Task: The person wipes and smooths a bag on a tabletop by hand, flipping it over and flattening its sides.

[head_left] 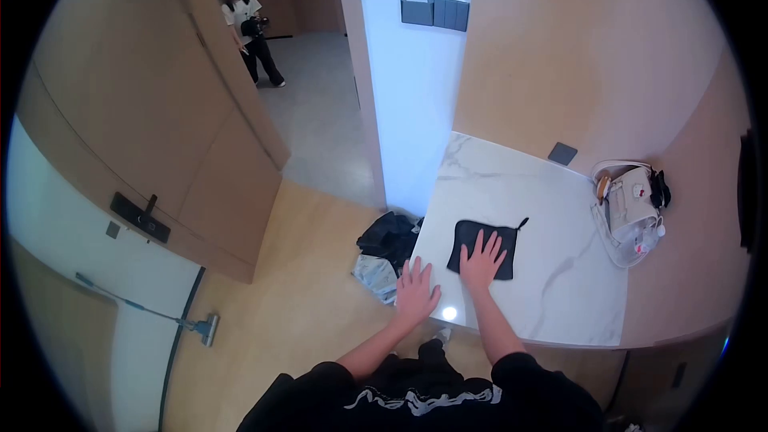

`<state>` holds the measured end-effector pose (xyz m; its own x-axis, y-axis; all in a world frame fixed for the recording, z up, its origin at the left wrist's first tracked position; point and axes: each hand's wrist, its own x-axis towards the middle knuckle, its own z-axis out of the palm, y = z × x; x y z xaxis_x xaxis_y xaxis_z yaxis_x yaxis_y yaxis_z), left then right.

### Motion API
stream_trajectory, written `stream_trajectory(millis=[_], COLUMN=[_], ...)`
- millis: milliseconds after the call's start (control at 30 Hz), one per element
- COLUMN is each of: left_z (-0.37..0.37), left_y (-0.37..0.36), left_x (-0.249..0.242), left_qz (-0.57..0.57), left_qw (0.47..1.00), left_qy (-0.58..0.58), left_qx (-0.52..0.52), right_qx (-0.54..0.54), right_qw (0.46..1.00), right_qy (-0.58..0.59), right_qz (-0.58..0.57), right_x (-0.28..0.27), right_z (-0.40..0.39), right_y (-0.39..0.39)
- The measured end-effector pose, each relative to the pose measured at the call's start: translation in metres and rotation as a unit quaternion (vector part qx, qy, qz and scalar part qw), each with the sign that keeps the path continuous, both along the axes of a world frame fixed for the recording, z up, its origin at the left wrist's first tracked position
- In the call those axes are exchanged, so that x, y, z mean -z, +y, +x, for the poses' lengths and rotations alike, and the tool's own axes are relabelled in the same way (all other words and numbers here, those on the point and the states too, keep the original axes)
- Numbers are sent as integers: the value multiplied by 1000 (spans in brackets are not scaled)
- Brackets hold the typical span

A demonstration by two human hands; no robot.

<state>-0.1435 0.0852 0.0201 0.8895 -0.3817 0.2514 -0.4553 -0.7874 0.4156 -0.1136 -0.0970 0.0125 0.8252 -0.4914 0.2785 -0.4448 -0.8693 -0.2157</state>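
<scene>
A flat black zip pouch [502, 260] with a short wrist strap at its upper right corner lies on the white marbled countertop [552, 224]. My right hand [482, 262] rests on the pouch with its fingers spread, covering part of the middle. At the counter's left edge is my left hand [416, 292], fingers apart and holding nothing. It is beside the pouch and does not touch it.
A white handbag [632, 208] stands at the counter's right end. Black and silvery bags [384, 244] are on the floor left of the counter. Beyond the open door [152, 112] stands a person [252, 24]. A mop [200, 328] leans at the left wall.
</scene>
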Motion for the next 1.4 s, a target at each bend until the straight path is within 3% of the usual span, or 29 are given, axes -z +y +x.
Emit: stream_trajectory(millis=[200, 633, 1033, 1333, 1400], left_z=[0, 2, 10, 8, 8], left_y=[1, 4, 0, -13, -15], left_x=[9, 14, 9, 4, -1], left_qz=[-17, 9, -60, 29, 40], left_qw=[999, 1000, 997, 997, 996], left_qy=[-32, -8, 38, 9, 17], left_qx=[3, 2, -15, -71, -79], right_qx=[-38, -35, 28, 96, 109], right_qw=[999, 995, 999, 995, 991], right_qy=[12, 20, -17, 8, 71], right_qz=[22, 92, 43, -2, 28], right_x=[3, -7, 2, 15, -3], right_z=[-107, -104, 20, 178, 200], right_y=[61, 64, -24, -174, -191])
